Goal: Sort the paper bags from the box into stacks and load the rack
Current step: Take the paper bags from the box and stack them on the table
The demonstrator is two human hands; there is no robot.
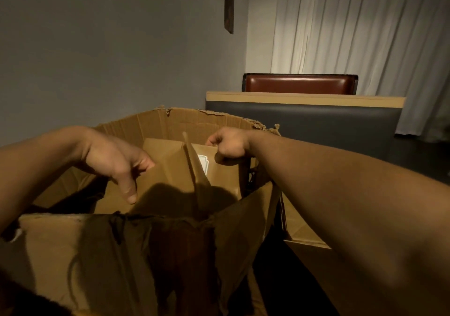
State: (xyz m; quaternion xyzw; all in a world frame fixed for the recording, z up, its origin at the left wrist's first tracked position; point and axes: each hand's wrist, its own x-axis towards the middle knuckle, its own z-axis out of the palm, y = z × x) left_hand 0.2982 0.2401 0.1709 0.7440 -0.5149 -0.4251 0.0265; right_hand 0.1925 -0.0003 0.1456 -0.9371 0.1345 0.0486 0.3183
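Brown corrugated cardboard box (60, 247) fills six o'clock. Inside, toward twelve, flat brown paper bags (168, 169) look light, floppy and creasable. Left hand (117, 162) pinches their top edge; right hand (229, 147) grips the far corner, both good holds.

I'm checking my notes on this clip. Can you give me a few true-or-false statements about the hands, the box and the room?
1. Both hands reach into the cardboard box. True.
2. The right hand lies flat and open. False: it pinches the top edge of a paper bag.
3. The left hand grips another paper bag. True.
4. The chair behind the counter is blue. False: it is reddish-brown.
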